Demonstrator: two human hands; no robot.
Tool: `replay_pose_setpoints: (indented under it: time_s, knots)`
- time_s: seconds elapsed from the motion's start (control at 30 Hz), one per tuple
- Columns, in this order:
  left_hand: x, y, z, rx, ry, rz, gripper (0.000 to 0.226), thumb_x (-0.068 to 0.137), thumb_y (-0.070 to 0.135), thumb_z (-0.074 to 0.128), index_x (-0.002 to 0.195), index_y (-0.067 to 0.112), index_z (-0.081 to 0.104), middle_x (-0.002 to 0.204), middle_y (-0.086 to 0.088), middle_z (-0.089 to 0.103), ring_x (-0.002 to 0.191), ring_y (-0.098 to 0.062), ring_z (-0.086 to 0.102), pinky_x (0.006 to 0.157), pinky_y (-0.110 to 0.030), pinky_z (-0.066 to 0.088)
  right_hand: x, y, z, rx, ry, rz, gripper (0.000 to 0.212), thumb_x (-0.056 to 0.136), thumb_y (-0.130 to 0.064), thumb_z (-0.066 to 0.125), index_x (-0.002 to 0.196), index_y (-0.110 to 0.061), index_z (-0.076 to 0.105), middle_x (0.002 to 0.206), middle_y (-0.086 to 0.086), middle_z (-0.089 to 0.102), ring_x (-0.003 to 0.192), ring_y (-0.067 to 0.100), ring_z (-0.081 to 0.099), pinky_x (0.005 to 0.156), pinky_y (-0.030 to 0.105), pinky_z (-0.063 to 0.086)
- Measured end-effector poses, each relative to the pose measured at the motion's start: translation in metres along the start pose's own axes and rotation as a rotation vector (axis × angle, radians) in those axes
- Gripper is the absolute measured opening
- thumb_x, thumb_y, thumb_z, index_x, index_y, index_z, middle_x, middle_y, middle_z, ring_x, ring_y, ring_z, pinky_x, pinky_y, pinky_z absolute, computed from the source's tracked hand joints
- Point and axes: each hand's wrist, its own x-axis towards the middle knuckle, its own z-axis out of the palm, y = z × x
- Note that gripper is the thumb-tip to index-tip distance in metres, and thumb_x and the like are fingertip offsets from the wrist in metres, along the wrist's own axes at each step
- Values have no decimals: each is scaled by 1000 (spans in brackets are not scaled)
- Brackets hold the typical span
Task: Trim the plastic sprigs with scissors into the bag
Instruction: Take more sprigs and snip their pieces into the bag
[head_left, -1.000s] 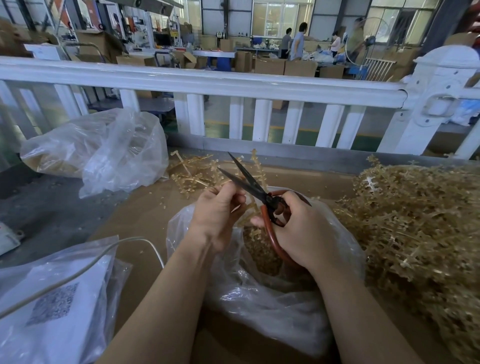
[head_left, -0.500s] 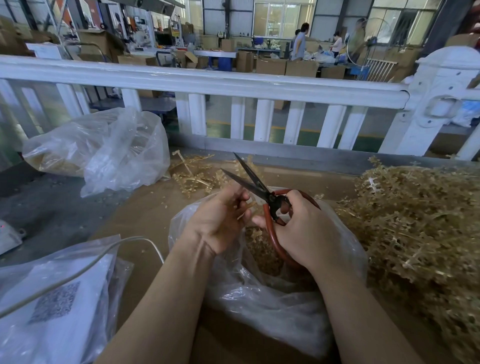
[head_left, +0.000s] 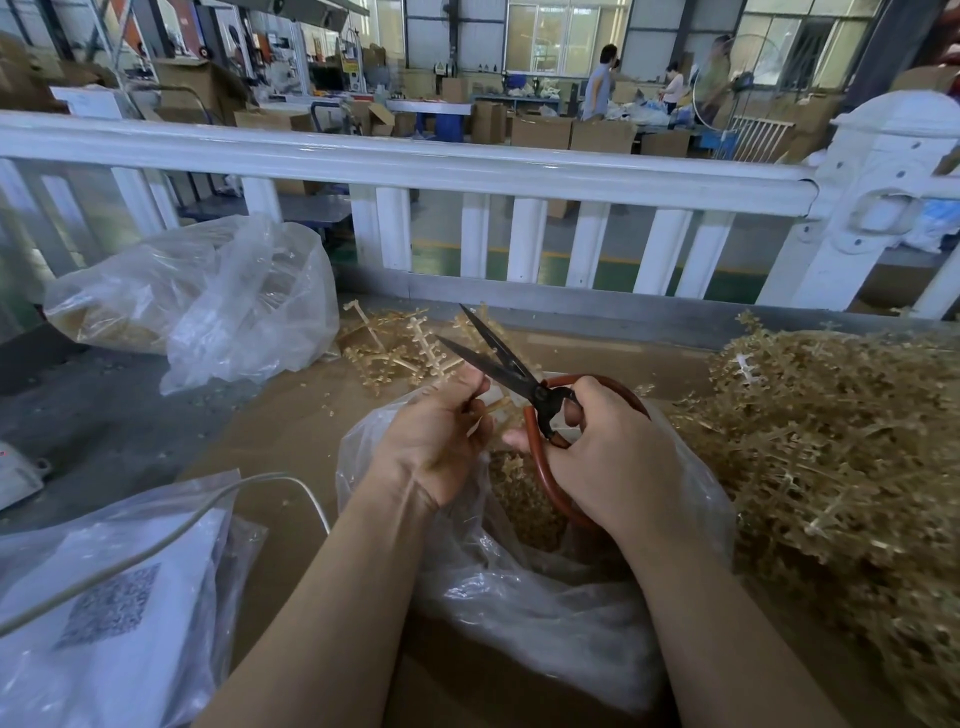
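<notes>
My right hand (head_left: 618, 457) grips red-handled scissors (head_left: 511, 371) whose dark blades are spread open and point up and to the left. My left hand (head_left: 441, 441) pinches a tan plastic sprig (head_left: 493, 408) just below the blades. Both hands hover over an open clear plastic bag (head_left: 540, 587) that holds tan trimmed pieces (head_left: 519, 499). A large heap of untrimmed tan sprigs (head_left: 831, 447) lies to the right on the brown cardboard-covered table (head_left: 291, 447).
Several bare sprig stems (head_left: 395, 348) lie beyond the hands. A second clear bag (head_left: 208, 301) sits at the back left. A bag with a white printed sheet (head_left: 104, 608) and a white cable (head_left: 171, 535) lie at the front left. A white fence (head_left: 467, 171) borders the table's far edge.
The scissors and both hands have stayed over the bag; the blades remain spread. My left hand's fingers have shifted slightly on the sprig.
</notes>
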Motion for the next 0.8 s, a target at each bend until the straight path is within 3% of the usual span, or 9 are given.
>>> replay_pose_setpoints:
  time_s: [0.17,0.33,0.53,0.8]
  knots:
    - [1,-1,1,-24,-1,2,12,92,19,59,81,16,57,77,2,52,73,-10,42,79,-27,38,-2,-2,1,-4,63,-2,62,66,-94,32,80,-35,45,75,-23,50,60,0,46,52,9,25]
    - [0,0,2,-21,-3,11,15,74,25,67,79,14,59,77,3,51,70,-8,41,56,-15,49,-4,-1,0,-7,108,-43,58,71,-88,39,76,-31,45,73,-23,48,57,-2,43,52,8,24]
    - [1,-1,2,12,22,20,9,83,23,67,82,15,62,79,4,56,72,-9,44,64,-19,45,-4,1,1,-1,102,-57,57,73,-85,48,79,-28,52,73,-21,52,60,4,49,54,8,28]
    - [-3,1,1,15,-43,89,10,80,18,66,83,8,66,67,0,58,61,-8,55,53,-18,51,-3,0,0,-1,139,-53,62,74,-87,41,74,-27,53,67,-19,50,54,3,45,52,9,29]
